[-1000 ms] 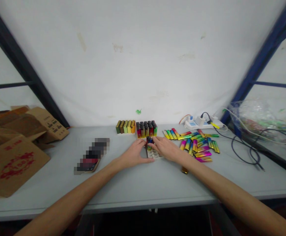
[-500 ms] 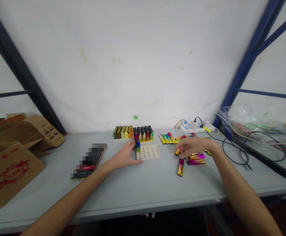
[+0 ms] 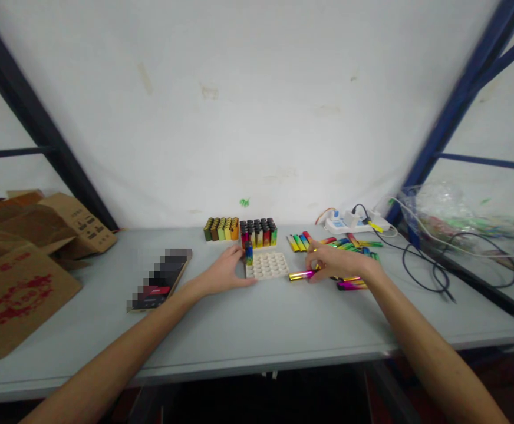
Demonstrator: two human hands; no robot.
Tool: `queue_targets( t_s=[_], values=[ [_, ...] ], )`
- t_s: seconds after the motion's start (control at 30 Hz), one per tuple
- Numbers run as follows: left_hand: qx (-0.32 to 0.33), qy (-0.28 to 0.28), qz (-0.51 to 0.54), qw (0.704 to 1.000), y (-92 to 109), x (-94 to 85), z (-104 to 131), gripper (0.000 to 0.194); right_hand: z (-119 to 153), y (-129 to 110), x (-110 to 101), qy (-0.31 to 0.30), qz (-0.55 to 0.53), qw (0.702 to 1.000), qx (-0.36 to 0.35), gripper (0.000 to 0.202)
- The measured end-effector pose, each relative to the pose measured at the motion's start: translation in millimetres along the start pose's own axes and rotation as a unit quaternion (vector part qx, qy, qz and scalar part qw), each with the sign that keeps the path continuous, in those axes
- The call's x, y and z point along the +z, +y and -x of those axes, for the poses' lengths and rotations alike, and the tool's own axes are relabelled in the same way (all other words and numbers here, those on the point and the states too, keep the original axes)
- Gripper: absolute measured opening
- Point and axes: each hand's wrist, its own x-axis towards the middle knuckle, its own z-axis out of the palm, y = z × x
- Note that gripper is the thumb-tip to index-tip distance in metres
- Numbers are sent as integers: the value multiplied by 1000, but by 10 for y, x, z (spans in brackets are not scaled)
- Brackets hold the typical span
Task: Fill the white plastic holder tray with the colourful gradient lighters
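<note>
My left hand (image 3: 226,272) grips the left side of a white tray with round holes (image 3: 266,266), its thumb along the front edge. One blue-and-yellow lighter (image 3: 249,254) stands upright in the tray's back left corner, close to my fingertips. My right hand (image 3: 328,260) pinches a shiny pink-and-gold lighter (image 3: 300,275), which points left toward the tray. Beside and partly under that hand lie loose metallic lighters (image 3: 352,285). Behind the tray stands a block of lighters with black tops (image 3: 259,233).
A block of lighters with gold tops (image 3: 221,229) stands left of the black-topped ones. Further left are a phone (image 3: 162,280) and cardboard boxes (image 3: 27,294). A power strip (image 3: 349,224) with cables (image 3: 416,277) sits at the back right, near clear plastic wrap (image 3: 438,203).
My right hand has taken up the pink-and-gold lighter that lay in front of the pile and moved slightly left with it. My left hand stays at the tray.
</note>
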Motion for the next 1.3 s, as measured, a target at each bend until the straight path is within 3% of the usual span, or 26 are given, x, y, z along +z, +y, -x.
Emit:
queue_targets(
  t_s=[0.1,0.2,0.33,0.6,0.73,0.83,0.9,0.97,1.2,1.3],
  values=[
    [-1,-5,-3,1000,4,2,0,76,-16,64,-20,62,20,998,-9,24],
    [1,-12,-8,1000,4,-3,1,81,-50,102,-40,77,7,996,-52,29],
    [14,-18,-12,1000,17,-21,1,80,-90,82,-43,82,-55,990,-105,30],
    [22,-27,-23,999,34,-39,0,82,-160,-99,26,168,-218,953,-130,28],
    [29,-28,-30,999,38,-40,6,84,-259,-215,190,158,-420,889,-90,30],
    [24,-28,-31,999,32,-31,7,85,-358,-291,361,131,-583,799,-69,30],
    [23,-26,-29,999,22,-21,5,86,-416,-341,459,125,-640,756,-61,30],
    [29,-22,-28,999,13,-12,3,86,-457,-394,528,117,-664,737,-52,34],
    [23,-18,-28,999,-4,5,12,85,-512,-505,608,91,-650,752,-61,44],
    [27,-13,-26,999,-24,14,13,83,-544,-471,633,114,-595,795,-23,51]
  ],
)
